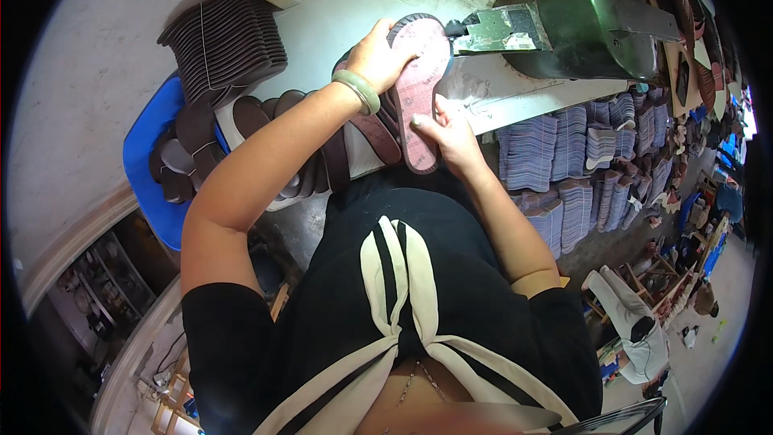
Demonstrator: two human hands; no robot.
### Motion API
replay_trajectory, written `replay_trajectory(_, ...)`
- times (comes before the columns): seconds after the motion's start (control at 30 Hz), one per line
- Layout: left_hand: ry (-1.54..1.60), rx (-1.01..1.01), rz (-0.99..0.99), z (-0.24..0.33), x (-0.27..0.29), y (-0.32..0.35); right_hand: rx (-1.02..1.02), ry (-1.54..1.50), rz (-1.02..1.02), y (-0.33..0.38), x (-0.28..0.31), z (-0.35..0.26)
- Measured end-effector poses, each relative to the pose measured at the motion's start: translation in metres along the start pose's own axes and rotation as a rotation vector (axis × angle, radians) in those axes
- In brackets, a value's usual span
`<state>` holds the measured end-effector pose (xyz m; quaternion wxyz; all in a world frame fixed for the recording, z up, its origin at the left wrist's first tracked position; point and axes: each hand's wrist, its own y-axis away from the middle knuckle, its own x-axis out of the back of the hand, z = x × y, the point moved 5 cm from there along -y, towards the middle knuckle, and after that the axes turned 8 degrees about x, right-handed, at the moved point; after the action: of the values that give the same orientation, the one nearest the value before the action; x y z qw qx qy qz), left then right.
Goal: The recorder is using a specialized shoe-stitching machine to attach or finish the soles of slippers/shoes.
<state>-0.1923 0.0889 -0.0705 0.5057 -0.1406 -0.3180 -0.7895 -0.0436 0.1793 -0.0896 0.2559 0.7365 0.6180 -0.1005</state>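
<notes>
Holding pink sole [416,84] at upper ctr. of frame, w/ wide end beside green machine [580,20] (upper rt.); cannot tell if touching. Pinching wide end w/ L hand [377,58], narrower part w/ R hand [455,138], pressing thumbs on top. Seeing also tied brown stack [225,44], upper left.

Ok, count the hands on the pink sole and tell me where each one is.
2: the left hand at the wider upper end of the pink sole, and the right hand along its narrower lower part. Some fingers are hidden behind it.
</notes>
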Motion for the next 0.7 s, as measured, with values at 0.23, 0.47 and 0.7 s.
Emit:
replay_trajectory(0.23, 0.011, 0.050, 0.124, -0.001, -0.002, -0.002, -0.166, -0.072, -0.092, -0.006, 0.024, -0.019)
replay_trajectory(0.47, 0.039, -0.012, 0.352, -0.004, -0.007, -0.006, -0.211, 0.051, -0.074, -0.018, 0.056, -0.037)
replay_trajectory(0.7, 0.043, 0.045, 0.348, -0.007, -0.010, -0.025, -0.163, 0.161, -0.039, -0.028, 0.066, -0.051)
